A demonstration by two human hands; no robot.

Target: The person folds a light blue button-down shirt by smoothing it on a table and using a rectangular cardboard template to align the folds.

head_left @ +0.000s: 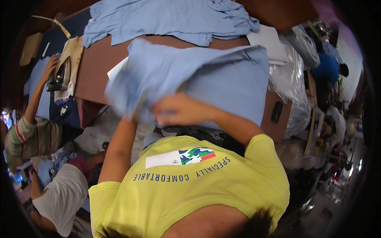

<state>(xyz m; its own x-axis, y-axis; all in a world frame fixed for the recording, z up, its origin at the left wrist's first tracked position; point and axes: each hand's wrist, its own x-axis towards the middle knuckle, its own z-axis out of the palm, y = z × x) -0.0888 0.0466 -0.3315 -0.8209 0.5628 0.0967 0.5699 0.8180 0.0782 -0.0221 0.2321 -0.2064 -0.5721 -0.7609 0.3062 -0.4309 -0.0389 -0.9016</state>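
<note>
A light blue garment [234, 87], seemingly a shirt, lies on the brown table in front of me. Its left part is raised and smeared by motion, and a fold opens across its middle. My left hand [134, 116] is at the garment's near left edge, its fingers hidden by the blurred cloth. My right hand [176, 109] is over the near middle of the garment, bent inward toward the left hand. Motion blurs its fingers, so I cannot tell whether they grip the cloth. A white sheet [116, 70] sticks out past the garment's left side.
Another light blue shirt [170, 20] is spread along the table's [93, 75] far side. White sheets [266, 41] and clear plastic bags [289, 71] lie at right, near a black oblong object [277, 112]. At left, a co-worker's hand [50, 65] is at an iron [57, 84].
</note>
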